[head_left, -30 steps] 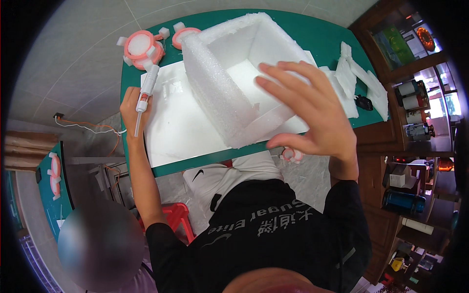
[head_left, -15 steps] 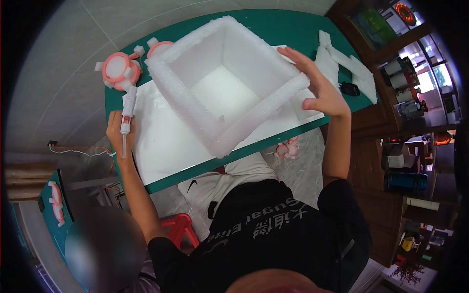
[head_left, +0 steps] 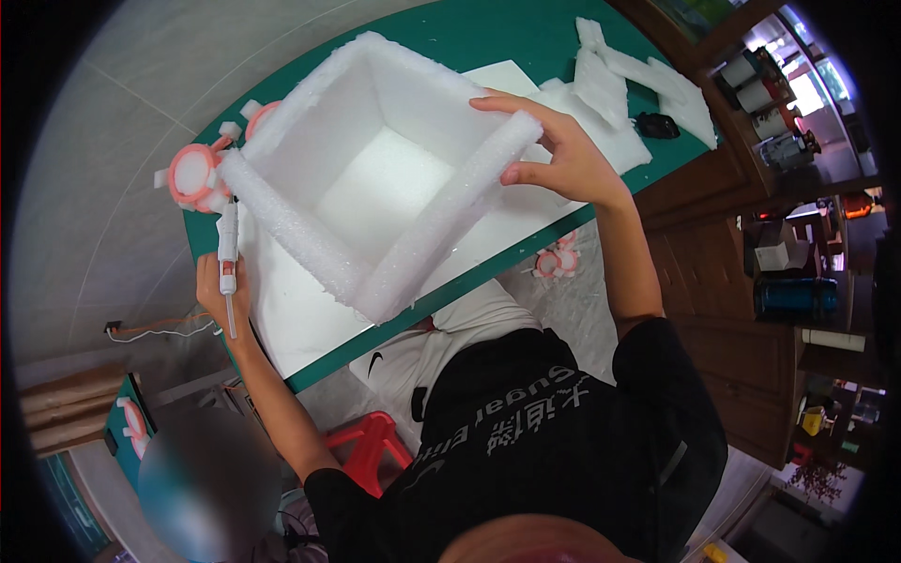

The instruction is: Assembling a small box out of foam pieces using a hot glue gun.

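Gripping white open-topped foam box [head_left: 439, 227] over flat white sheet [head_left: 282, 317] with half-spread right hand [head_left: 569, 158], holding white plastic glue gun [head_left: 228, 249] in curled left hand [head_left: 212, 285], maybe risking dented corner by turning box into gun

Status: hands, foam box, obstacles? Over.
Left hand gripping glue gun. Right hand holding foam box at right corner. Box open-topped, over white board. Foam scraps farther right, apart.

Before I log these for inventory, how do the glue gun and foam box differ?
The glue gun is slim; the foam box far bulkier. The glue gun is in the left hand; the foam box has the right hand at its corner. The foam box looks rough; the glue gun, smooth. Both are largely white.
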{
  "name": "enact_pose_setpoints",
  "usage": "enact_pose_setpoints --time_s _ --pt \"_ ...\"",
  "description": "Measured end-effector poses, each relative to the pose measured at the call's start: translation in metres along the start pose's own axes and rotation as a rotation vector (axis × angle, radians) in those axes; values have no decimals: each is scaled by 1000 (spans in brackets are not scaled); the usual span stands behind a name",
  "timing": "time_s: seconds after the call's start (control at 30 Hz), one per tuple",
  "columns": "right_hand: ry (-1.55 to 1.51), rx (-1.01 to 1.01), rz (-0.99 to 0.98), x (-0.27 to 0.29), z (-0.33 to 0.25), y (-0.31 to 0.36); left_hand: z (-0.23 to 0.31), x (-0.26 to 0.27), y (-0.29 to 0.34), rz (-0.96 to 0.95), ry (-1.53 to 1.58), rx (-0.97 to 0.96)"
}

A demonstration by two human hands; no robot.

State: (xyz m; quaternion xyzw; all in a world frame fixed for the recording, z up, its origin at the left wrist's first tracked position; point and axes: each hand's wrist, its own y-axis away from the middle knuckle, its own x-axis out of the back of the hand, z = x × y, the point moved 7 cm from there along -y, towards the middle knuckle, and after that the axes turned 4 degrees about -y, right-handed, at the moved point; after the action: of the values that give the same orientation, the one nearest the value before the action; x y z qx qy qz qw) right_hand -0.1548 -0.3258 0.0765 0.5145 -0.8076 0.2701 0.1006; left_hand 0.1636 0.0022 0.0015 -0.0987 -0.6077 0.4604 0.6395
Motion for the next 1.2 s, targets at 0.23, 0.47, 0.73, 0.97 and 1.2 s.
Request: enact_pose_setpoints --time_s 0.23,0.47,0.73,0.97,1.2 --pt "33 29 54 -3 -4 3 7 0 -3 19 36 -21" --pt "13 50 36 -10 -13 16 -17 -7 4 8 81 56" --pt "-44 13 24 -22 -16 27 14 27 -8 109 39 -72" --pt "-21 65 53 -33 -21 27 -29 87 6 199 48 190" --pt "12 95 -10 -37 -19 32 -32 146 30 187 89 325"
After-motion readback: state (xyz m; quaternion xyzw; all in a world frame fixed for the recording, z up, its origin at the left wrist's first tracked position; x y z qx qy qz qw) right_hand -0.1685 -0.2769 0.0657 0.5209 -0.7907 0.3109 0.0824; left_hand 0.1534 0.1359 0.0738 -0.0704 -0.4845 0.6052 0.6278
